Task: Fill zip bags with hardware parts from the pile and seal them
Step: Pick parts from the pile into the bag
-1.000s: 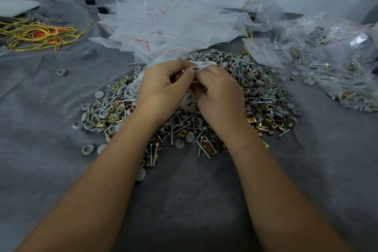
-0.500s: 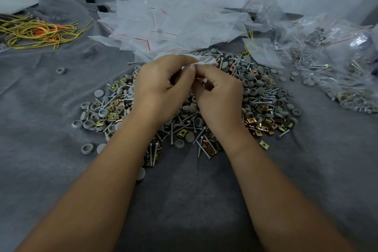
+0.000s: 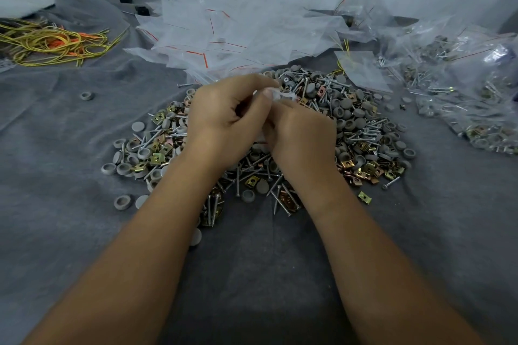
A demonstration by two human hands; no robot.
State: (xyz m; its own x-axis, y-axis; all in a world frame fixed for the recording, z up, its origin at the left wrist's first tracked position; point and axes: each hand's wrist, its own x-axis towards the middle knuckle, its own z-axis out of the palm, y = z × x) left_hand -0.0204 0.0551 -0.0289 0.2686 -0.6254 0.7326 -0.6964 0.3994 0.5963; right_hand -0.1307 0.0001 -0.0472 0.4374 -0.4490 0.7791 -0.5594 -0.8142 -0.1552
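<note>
Two hands meet over one pile (image 3: 350, 126) of parts too many to count. Left hand (image 3: 224, 117) and right hand (image 3: 302, 131) both pinch one small bag (image 3: 283, 95). Empty bags (image 3: 224, 36) lie far; filled bags (image 3: 462, 98) lie right.

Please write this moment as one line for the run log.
step: bag handling | left hand: pinches zip bag | right hand: grips same bag | position: over hardware pile | seal: cannot tell

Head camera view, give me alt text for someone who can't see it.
Left hand and right hand pinch a small clear plastic zip bag above a pile of silver screws, grey round caps and brass clips on grey cloth.
</note>
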